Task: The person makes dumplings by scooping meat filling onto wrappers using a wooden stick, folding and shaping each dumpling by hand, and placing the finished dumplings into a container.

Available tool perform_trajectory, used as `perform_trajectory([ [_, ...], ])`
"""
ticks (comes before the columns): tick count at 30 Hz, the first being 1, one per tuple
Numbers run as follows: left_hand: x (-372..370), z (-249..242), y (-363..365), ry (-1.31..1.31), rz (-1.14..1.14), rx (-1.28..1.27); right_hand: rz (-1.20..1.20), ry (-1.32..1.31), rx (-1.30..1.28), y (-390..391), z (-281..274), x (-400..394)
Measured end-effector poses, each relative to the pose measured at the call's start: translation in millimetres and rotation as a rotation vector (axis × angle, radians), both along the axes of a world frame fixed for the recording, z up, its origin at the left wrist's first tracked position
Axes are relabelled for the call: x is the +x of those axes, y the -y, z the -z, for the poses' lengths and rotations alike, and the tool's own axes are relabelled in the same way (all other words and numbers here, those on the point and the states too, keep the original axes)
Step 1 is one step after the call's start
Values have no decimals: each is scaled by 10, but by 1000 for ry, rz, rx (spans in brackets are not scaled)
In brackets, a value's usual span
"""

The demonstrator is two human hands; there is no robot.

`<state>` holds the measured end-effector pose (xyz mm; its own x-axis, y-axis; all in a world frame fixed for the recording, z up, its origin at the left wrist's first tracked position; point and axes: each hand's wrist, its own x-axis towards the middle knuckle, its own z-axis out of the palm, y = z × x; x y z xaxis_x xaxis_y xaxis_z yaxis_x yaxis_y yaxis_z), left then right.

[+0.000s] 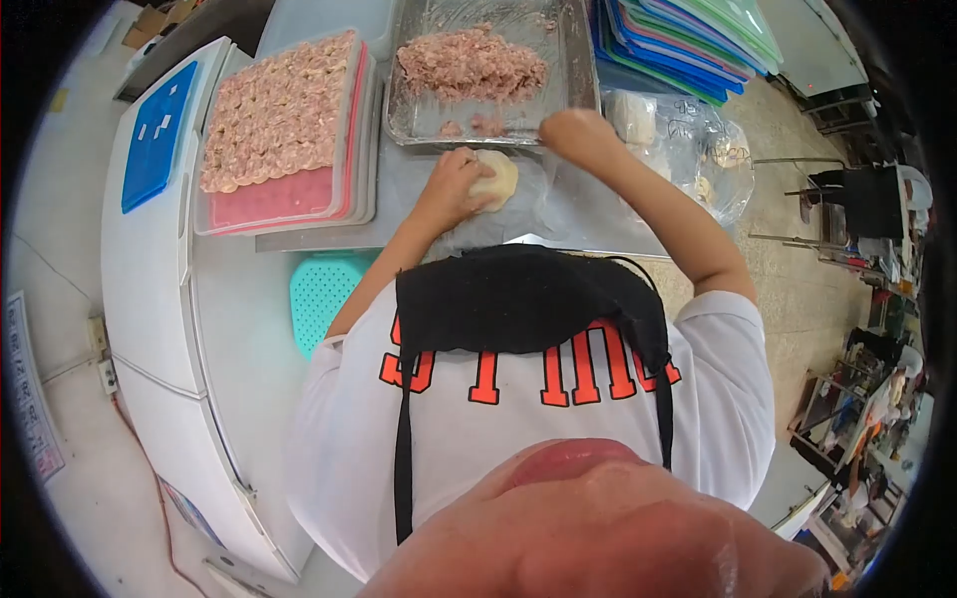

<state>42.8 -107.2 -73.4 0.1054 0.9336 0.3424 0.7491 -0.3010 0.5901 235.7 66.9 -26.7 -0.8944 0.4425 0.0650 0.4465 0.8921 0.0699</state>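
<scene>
My left hand (457,191) is curled over the near side of pale round dough wrappers (497,182), which look stacked, just below the metal tray's near edge. The metal tray (578,60) holds a mound of minced meat filling (469,66), with small bits near its front wall. My right hand (576,135) is closed in a fist at the tray's near right corner and slightly blurred. A thin dark line runs left from it along the tray edge; whatever it grips is hard to make out.
At the left, stacked plastic trays (284,189) carry rows of filled dumplings (279,110). Blue and green plastic lids (688,40) pile up at the back right. Clear plastic bags (713,159) with pale contents lie right of my right hand. A turquoise perforated basket (324,299) sits below the table edge.
</scene>
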Motion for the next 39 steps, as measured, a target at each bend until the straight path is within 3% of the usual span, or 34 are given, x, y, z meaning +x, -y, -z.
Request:
perform_trajectory([
  [2, -142, 251, -45, 60, -22, -73, -96, -14, -55, -13, -158, 37],
  [4, -127, 237, -66, 115, -51, -133, 47, 113, -106, -177, -509, 30],
  [5, -59, 153, -50, 46, -104, -119, 35, 107, -106, -351, -433, 34],
  [7, 176, -34, -26, -19, -173, -99, -24, -163, 57, -754, -213, 32],
  [10, 431, -168, -42, -234, -372, -59, -79, -30, -75, -599, 122, 16],
  [13, 259, -57, -23, -142, -343, 38, -274, -190, -76, -383, 173, 63],
  [15, 72, -33, 54, 154, -302, -116, -163, 212, -199, -441, 94, 50],
  [18, -60, -264, 170, 142, -384, -132, -76, -28, -143, -514, -155, 164],
  [20, -89, -417, 252, 123, -398, -145, -51, -15, -203, -410, -426, 127],
  [22, -39, -589, 244, 721, -469, -237, -280, -439, -581, -229, -533, 69],
  [23, -5, -659, 189, 723, -466, -233, -280, -438, -576, -111, -543, 7],
  [25, 110, -759, 36, 870, -288, -236, -270, -509, -1184, 94, -500, -135],
  [26, 173, -743, -54, 865, -281, -232, -271, -516, -1177, 53, -410, -184],
  [28, 310, -719, -245, 1346, -115, -171, -149, -626, -1405, -166, -284, -295],
  [29, 363, -743, -311, 1344, -100, -171, -74, -628, -1351, -262, -282, -308],
  [30, 416, -810, -370, 1650, -33, -161, -65, -637, -1339, -218, -301, -337],
  [31, 424, -852, -399, 1956, 37, -153, -123, -654, -893, -113, -318, -391],
  [32, 360, -841, -417, 1954, 54, -157, -176, -644, -446, 10, -328, -461],
  [33, 261, -789, -454, 2034, 37, -252, -144, -497, -195, 283, -346, -487],
  [34, 176, -700, -491, 2114, 15, -352, -141, -496, -186, 500, -390, -475],
  [35, 92, -522, -555, 2142, 233, -373, -294, -490, -243, 695, -444, -464],
  [36, 73, -557, -573, 2134, 247, -381, -446, -485, -295, 772, -486, -493],
  [37, 94, -618, -570, 2193, 280, -405, -214, -229, -485, 600, -362, -662],
  [39, 97, -774, -457, 2218, 229, -461, -86, -354, -580, 125, -485, -572],
])
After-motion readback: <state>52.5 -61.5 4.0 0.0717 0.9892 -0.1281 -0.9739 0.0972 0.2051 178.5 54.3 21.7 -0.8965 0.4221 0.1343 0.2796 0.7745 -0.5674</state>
